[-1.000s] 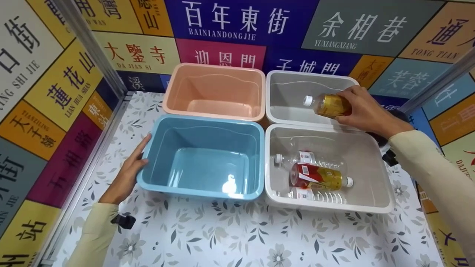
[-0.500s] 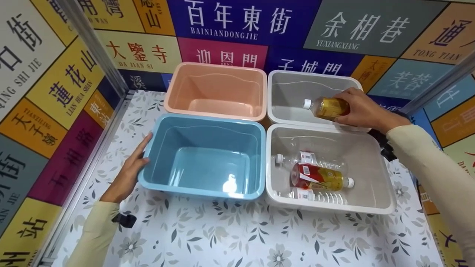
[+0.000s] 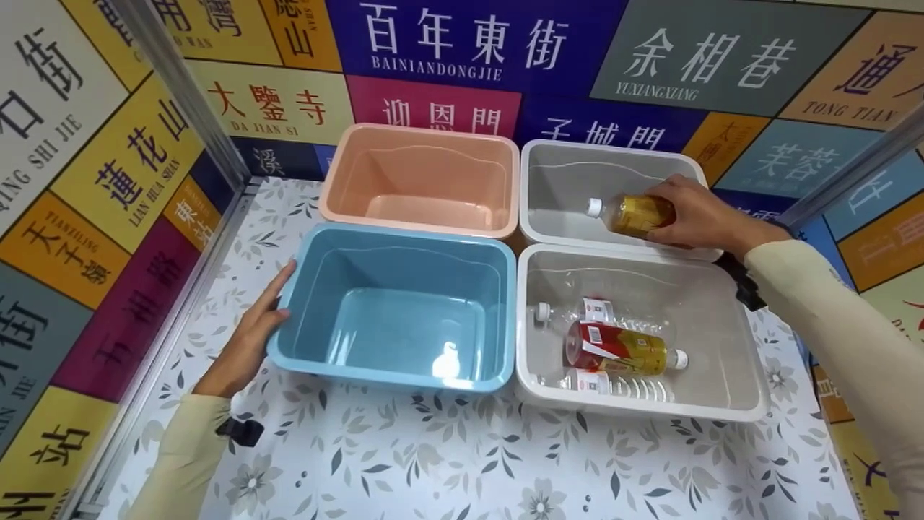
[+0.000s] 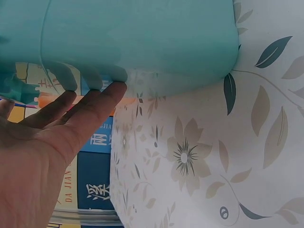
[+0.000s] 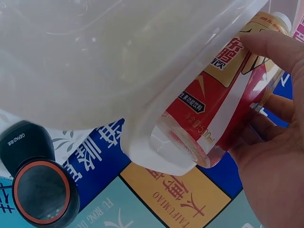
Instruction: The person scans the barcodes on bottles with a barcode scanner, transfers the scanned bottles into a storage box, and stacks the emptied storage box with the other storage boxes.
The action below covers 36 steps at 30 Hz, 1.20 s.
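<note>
My right hand [image 3: 696, 213] grips a drink bottle [image 3: 639, 215] with a white cap, lying on its side over the back grey bin [image 3: 613, 151]. In the right wrist view the bottle's red and gold label [image 5: 223, 97] shows, with fingers and thumb around it. Straight fingers of my left hand [image 3: 249, 332] touch the outer left wall of the blue bin [image 3: 404, 379]; the left wrist view shows the fingertips [image 4: 118, 88] against it. In the front grey bin [image 3: 711, 325] lie a red and gold bottle [image 3: 617, 349] and two clear bottles, one of them a ribbed bottle [image 3: 639, 386].
A pink bin [image 3: 419, 228] stands behind the blue one, and the bins sit close together. A flower-patterned sheet [image 3: 433, 462] covers the table. Walls with printed signs [image 3: 462, 43] enclose the back and sides. A dark round device [image 5: 45, 190] shows in the right wrist view.
My right hand and its bottle have come slightly down and left in the head view, still over the back grey bin. The left hand stays at the blue bin.
</note>
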Each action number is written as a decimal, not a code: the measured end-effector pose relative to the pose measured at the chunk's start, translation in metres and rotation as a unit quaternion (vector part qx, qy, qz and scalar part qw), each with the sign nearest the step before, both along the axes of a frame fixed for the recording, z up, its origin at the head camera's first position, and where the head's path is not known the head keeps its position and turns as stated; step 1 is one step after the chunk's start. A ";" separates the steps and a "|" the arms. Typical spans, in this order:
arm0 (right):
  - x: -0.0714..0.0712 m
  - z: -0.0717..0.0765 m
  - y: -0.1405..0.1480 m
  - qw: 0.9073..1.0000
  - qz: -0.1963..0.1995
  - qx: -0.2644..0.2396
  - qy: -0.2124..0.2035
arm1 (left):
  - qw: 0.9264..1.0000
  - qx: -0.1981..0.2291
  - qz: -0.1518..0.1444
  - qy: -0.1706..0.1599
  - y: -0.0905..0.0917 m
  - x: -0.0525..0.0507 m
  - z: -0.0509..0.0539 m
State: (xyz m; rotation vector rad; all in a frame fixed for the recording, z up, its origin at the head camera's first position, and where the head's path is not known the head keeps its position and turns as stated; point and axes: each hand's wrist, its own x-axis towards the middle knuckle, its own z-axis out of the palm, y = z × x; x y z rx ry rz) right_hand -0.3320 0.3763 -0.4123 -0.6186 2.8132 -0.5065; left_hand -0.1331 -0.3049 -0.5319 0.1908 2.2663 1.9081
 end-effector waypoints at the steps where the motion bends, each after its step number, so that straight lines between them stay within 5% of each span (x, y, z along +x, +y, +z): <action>1: -0.001 -0.001 0.000 1.000 -0.001 0.001 -0.003 | 1.000 -0.002 0.001 0.001 0.000 0.000 0.000; 8: -0.002 -0.007 -0.001 0.999 -0.011 0.000 -0.037 | 1.000 -0.010 0.002 0.002 0.001 -0.001 0.002; 36: -0.006 -0.014 -0.001 0.999 0.019 0.013 -0.050 | 1.000 -0.008 0.003 -0.009 0.000 0.000 0.002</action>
